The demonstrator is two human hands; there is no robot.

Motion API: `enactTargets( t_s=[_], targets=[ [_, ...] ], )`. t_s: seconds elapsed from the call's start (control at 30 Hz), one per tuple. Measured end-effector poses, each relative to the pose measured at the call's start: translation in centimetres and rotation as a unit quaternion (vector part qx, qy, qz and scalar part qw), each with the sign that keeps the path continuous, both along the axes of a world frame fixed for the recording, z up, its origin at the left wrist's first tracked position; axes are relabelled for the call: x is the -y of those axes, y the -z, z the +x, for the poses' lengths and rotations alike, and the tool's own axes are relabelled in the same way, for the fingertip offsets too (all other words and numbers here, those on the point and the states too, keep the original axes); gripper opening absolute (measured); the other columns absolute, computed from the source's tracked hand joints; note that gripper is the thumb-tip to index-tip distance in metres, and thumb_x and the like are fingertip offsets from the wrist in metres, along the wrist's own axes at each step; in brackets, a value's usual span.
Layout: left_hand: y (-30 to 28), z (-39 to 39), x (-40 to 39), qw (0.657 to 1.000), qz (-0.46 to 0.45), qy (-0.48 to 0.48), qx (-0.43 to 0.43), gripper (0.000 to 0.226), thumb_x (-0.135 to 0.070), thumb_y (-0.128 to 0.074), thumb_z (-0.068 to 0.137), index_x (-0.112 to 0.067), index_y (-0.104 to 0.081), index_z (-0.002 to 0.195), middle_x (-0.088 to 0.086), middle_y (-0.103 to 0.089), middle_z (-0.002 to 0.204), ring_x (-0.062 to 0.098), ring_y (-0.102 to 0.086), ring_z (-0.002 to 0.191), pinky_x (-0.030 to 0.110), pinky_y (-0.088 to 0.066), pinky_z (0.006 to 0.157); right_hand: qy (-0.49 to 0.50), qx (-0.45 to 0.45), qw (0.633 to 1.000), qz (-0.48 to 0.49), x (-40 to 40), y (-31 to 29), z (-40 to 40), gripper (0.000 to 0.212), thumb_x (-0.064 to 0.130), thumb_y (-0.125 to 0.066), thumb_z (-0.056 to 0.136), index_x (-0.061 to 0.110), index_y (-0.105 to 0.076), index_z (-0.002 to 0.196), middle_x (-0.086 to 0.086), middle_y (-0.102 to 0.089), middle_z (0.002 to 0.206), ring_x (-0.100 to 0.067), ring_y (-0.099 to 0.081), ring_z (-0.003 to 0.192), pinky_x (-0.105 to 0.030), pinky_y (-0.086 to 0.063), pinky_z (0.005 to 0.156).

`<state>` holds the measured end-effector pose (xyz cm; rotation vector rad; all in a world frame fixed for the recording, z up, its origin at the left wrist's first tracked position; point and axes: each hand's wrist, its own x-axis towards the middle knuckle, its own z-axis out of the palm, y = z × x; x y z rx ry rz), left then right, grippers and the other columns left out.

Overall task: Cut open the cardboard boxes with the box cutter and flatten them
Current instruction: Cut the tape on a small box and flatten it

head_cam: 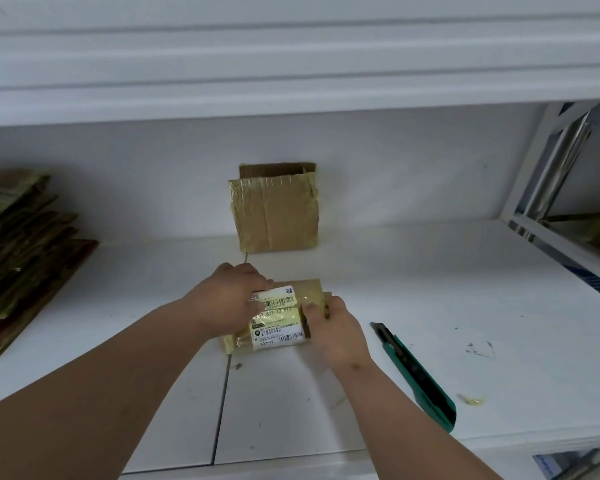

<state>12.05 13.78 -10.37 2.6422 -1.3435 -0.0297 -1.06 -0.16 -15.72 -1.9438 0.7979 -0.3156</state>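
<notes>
A small taped cardboard box (280, 322) with a white shipping label lies on the white shelf in front of me. My left hand (227, 296) grips its left side, thumb on the label. My right hand (336, 329) grips its right end, thumb on top and fingers curled round the edge. The green box cutter (417, 377) lies loose on the shelf to the right of my right hand, blade end pointing away from me. A second, taller cardboard box (276, 211) stands against the back wall, its top flap open.
A stack of flattened cardboard (18, 251) lies at the left of the white shelf (465, 289). A metal shelf frame (555, 174) rises at the right. Another shelf board hangs overhead. Small tape scraps (471, 400) lie near the cutter.
</notes>
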Motion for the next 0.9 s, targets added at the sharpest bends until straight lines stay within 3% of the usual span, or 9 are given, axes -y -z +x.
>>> enactTargets(
  t_s=[0.17, 0.27, 0.4, 0.6, 0.73, 0.83, 0.9],
  targets=[
    [1.3, 0.3, -0.2, 0.999, -0.015, 0.009, -0.047, 0.042, -0.016, -0.055, 0.096, -0.028, -0.056, 0.137, -0.007, -0.054, 0.126, 0.019, -0.05, 0.114, 0.029, -0.038, 0.101, 0.027, -0.014, 0.999, 0.033, -0.2, -0.1, 0.8, 0.036, 0.052, -0.058, 0.087, 0.025, -0.042, 0.106, 0.003, -0.062, 0.103, -0.021, -0.063, 0.095, -0.043, -0.052, 0.088],
    [2.0, 0.1, -1.1, 0.998, -0.019, 0.008, -0.057, 0.047, -0.016, -0.055, 0.095, -0.03, -0.052, 0.14, -0.008, -0.053, 0.127, 0.017, -0.05, 0.112, 0.029, -0.039, 0.102, 0.04, -0.012, 0.998, 0.046, -0.7, 0.2, 0.9, 0.038, 0.046, -0.062, 0.082, 0.025, -0.044, 0.109, 0.0, -0.059, 0.108, -0.026, -0.06, 0.1, -0.046, -0.051, 0.089],
    [2.3, -0.2, -1.4, 0.998, -0.034, 0.01, -0.055, 0.046, -0.015, -0.048, 0.1, -0.028, -0.047, 0.144, -0.006, -0.052, 0.134, 0.014, -0.048, 0.119, 0.018, -0.035, 0.097, 0.067, -0.01, 0.995, 0.075, -1.3, -0.2, 1.3, 0.036, 0.028, -0.058, 0.083, 0.021, -0.045, 0.116, -0.003, -0.054, 0.112, -0.031, -0.053, 0.108, -0.047, -0.046, 0.095],
    [2.7, -0.7, -1.2, 0.999, -0.023, -0.009, -0.032, 0.046, -0.022, -0.048, 0.1, -0.03, -0.044, 0.145, -0.006, -0.053, 0.135, 0.016, -0.048, 0.118, 0.032, -0.043, 0.102, 0.089, -0.015, 0.988, 0.126, -1.9, -1.4, 1.2, 0.043, 0.026, -0.054, 0.079, 0.017, -0.043, 0.12, -0.007, -0.054, 0.117, -0.035, -0.052, 0.111, -0.049, -0.046, 0.097],
    [2.7, -0.8, -1.5, 1.0, -0.011, -0.017, -0.006, 0.065, -0.043, -0.066, 0.087, -0.033, -0.041, 0.147, -0.01, -0.052, 0.134, 0.013, -0.045, 0.118, 0.031, -0.043, 0.1, 0.077, -0.009, 0.985, 0.157, -1.9, -1.5, 0.5, 0.051, 0.025, -0.043, 0.062, 0.016, -0.043, 0.112, -0.009, -0.058, 0.114, -0.034, -0.058, 0.106, -0.048, -0.051, 0.093],
    [2.6, -1.3, -1.6, 1.0, 0.005, -0.01, 0.015, 0.075, -0.045, -0.07, 0.084, -0.034, -0.035, 0.15, -0.012, -0.046, 0.137, 0.013, -0.039, 0.118, 0.024, -0.038, 0.096, 0.053, 0.0, 0.984, 0.168, -1.7, -2.0, -0.8, 0.03, 0.009, -0.045, 0.079, 0.015, -0.044, 0.109, -0.007, -0.059, 0.105, -0.024, -0.057, 0.093, -0.035, -0.047, 0.078],
    [2.5, -1.3, -1.6, 1.0, 0.0, -0.008, 0.03, 0.074, -0.041, -0.071, 0.085, -0.035, -0.036, 0.149, -0.01, -0.046, 0.136, 0.012, -0.041, 0.116, 0.021, -0.037, 0.09, 0.029, 0.006, 0.985, 0.172, -1.4, -2.0, -1.7, 0.033, 0.002, -0.046, 0.083, 0.014, -0.046, 0.114, -0.001, -0.058, 0.096, -0.014, -0.053, 0.081, -0.029, -0.041, 0.07]
  ],
)
